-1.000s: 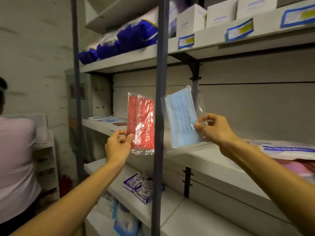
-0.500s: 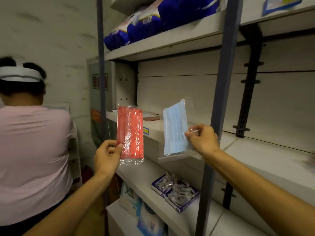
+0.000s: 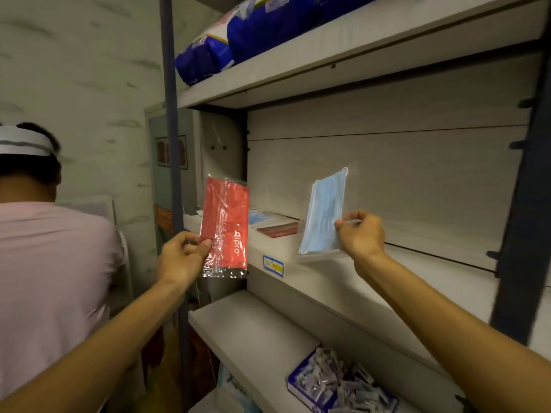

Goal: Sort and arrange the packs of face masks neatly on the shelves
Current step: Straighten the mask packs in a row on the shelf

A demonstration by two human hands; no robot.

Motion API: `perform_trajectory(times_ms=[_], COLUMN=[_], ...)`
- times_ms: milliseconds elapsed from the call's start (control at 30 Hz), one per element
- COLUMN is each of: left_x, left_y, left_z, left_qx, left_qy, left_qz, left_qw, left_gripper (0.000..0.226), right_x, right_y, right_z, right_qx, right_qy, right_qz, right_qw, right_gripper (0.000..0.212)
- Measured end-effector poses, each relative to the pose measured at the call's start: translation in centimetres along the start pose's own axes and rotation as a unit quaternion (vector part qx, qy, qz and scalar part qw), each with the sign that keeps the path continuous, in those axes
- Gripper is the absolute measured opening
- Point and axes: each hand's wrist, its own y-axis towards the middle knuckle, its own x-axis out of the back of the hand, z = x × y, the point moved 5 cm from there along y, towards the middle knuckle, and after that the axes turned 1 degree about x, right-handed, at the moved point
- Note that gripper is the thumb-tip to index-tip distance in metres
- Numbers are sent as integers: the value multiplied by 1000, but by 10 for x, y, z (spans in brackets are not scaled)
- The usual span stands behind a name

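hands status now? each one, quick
Left hand: pinching the red mask pack at its lower edge.
Right hand: pinching the blue mask pack by its side.

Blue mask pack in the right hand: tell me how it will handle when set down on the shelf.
Probably light: the right hand pinches the blue mask pack by one edge. Likely fairly floppy, being thin. Its clear wrapper may slide on the smooth shelf.
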Motion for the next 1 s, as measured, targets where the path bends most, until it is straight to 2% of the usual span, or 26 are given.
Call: perform_trajectory(times_ms=[133,333,633,933,1000], left_x=[-8,-16,-42,-113,-137], left_y=[43,114,196,247,248], left_z=[20,35,48,60,56], left_qx=[1,-19,-35,-39,-48], left_qy=[21,-5,-23,-46,-57], left_qz=[18,31,131,225,255], left_qw=[1000,999,990,972,964], left_gripper=[11,11,18,12,13], right_x=[-32,-57,-84,-78,-73], right_y=[25,54,72,69,73], right_z=[-1,3,4,-24,-28], right_qx=[-15,29,33,-43,-56], right_qy=[0,-41,-95,-144,-164], right_qz=[-8,-57,-145,-177,-167], right_qw=[1000,997,984,973,971], right_gripper=[8,5,9,14,10])
